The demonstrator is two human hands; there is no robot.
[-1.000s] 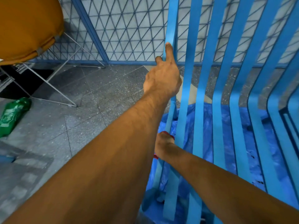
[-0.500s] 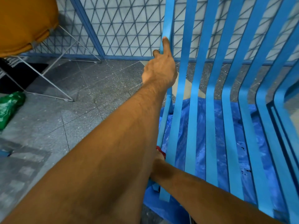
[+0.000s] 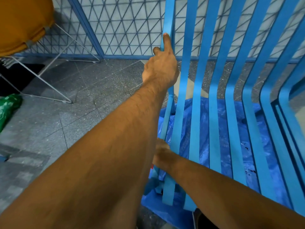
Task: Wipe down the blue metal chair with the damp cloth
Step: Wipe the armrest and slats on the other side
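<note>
The blue metal chair (image 3: 196, 113) fills the right half of the view, its long slats running from the backrest down into the seat. My left hand (image 3: 160, 70) grips the leftmost backrest slat, with the index finger lying straight up along it and the thumb on the other side. My right hand (image 3: 162, 154) is low at the same slat near the seat's left edge, its fingers hidden behind my left forearm. A sliver of the red cloth (image 3: 152, 166) shows at that hand.
A blue plastic sheet (image 3: 204, 129) lies on the floor under the chair. At the far left stand an orange chair (image 3: 21, 22) on white wire legs and a green bag (image 3: 8, 108). A blue-framed mesh fence (image 3: 123, 27) closes the back. Grey tiled floor (image 3: 66, 113) stretches left.
My right hand with the cloth has slid down the leftmost slat toward the seat front and is now largely hidden. My left hand keeps its grip on the slat.
</note>
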